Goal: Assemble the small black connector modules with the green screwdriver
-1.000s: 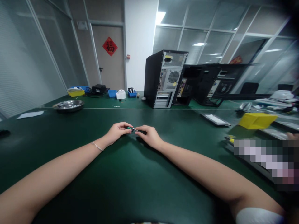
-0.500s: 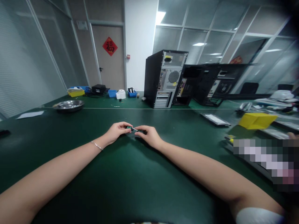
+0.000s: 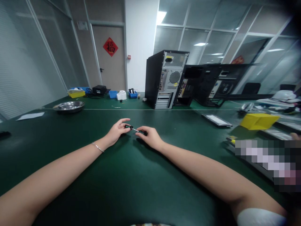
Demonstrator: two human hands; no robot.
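Note:
My left hand (image 3: 116, 131), a silver bracelet at its wrist, pinches a small dark part (image 3: 128, 126) with a hint of green; its exact kind is too small to make out. One finger of that hand is raised off the part. Across from it, my right hand (image 3: 152, 137) is closed around the dark handle of a small screwdriver (image 3: 135, 130). The thin metal shaft points left and its tip is at the dark part. Both hands are just above the green tabletop (image 3: 131, 188). The fingers hide most of the handle.
Black computer cases (image 3: 154, 80) stand at the back. A metal bowl (image 3: 69, 107) and a paper sheet (image 3: 30, 116) lie left. Small blue bins (image 3: 113, 94) sit behind. At right are a flat drive-like unit (image 3: 216, 120), a yellow box (image 3: 258, 121) and a blurred-out patch.
A finger of my left hand has lifted off the small part, and the part has turned slightly and shifted a little up and left. My right hand has barely moved.

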